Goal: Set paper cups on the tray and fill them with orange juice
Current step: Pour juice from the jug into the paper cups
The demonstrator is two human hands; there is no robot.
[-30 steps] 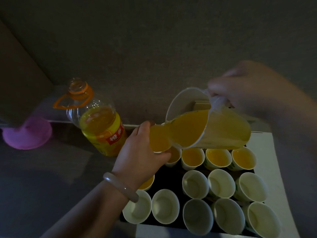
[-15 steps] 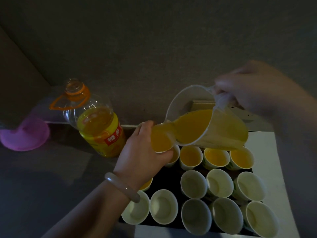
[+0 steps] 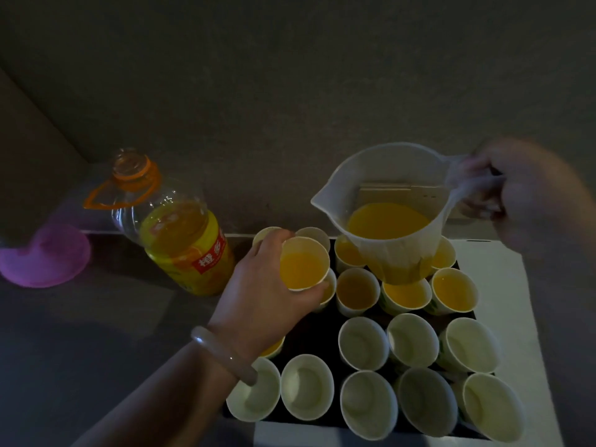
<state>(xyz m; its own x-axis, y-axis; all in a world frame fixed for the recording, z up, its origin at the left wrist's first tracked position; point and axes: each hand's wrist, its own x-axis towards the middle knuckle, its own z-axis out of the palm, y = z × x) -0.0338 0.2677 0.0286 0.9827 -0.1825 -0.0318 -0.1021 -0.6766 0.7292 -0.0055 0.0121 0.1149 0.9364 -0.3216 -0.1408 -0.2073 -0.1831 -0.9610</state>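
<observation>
My left hand (image 3: 261,298) grips a paper cup (image 3: 303,264) full of orange juice, held above the left side of the black tray (image 3: 317,330). My right hand (image 3: 522,191) holds the handle of a clear plastic jug (image 3: 387,204), now upright and partly full of juice, above the tray's back rows. Several filled cups (image 3: 454,291) stand in the back rows. Several empty cups (image 3: 362,341) stand in the two front rows.
A large open juice bottle (image 3: 180,240) with an orange handle stands left of the tray. A pink lid or dish (image 3: 45,256) lies at the far left. A grey wall rises close behind. A white surface (image 3: 503,285) shows under the tray at right.
The jug has tipped back from pouring to upright and moved right, away from the cup. The cup in my left hand is now full and sits lower.
</observation>
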